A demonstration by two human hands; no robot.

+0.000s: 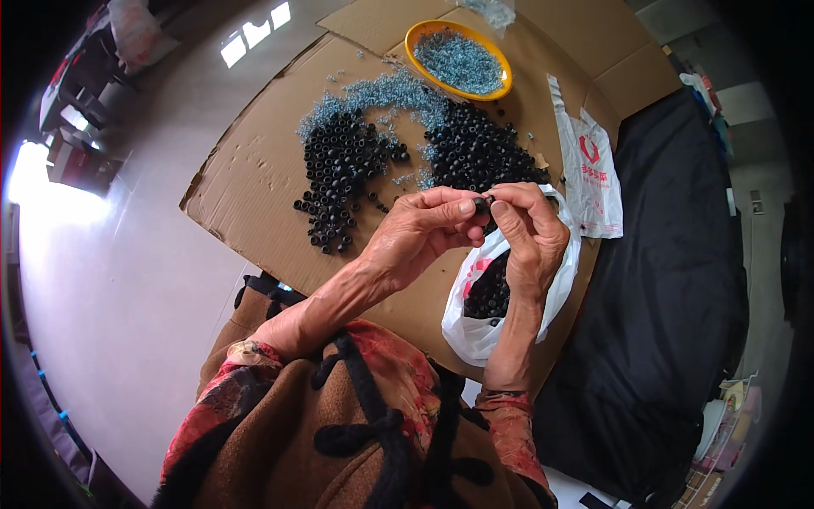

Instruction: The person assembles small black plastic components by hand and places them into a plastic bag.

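Observation:
Both hands meet above the cardboard, fingertips nearly touching. My left hand (428, 219) pinches a small round black cap (481, 206) between thumb and fingers. My right hand (530, 231) is closed in a pinch against it, at a small dark piece too hidden to name. Below the right hand, a white plastic bag (465, 335) lies opened with black caps (485, 299) inside. Beyond the hands are two piles of black caps, a left pile (343, 161) and a right pile (483, 148). Small bluish-silver screws (381, 92) are spread along the far side of both.
An orange bowl (507, 83) full of bluish screws stands at the far side of the cardboard sheet (246, 182). A flat white plastic bag (593, 182) lies at the right edge, beside a large black cloth-covered thing (653, 288). Grey floor (127, 288) extends on the left.

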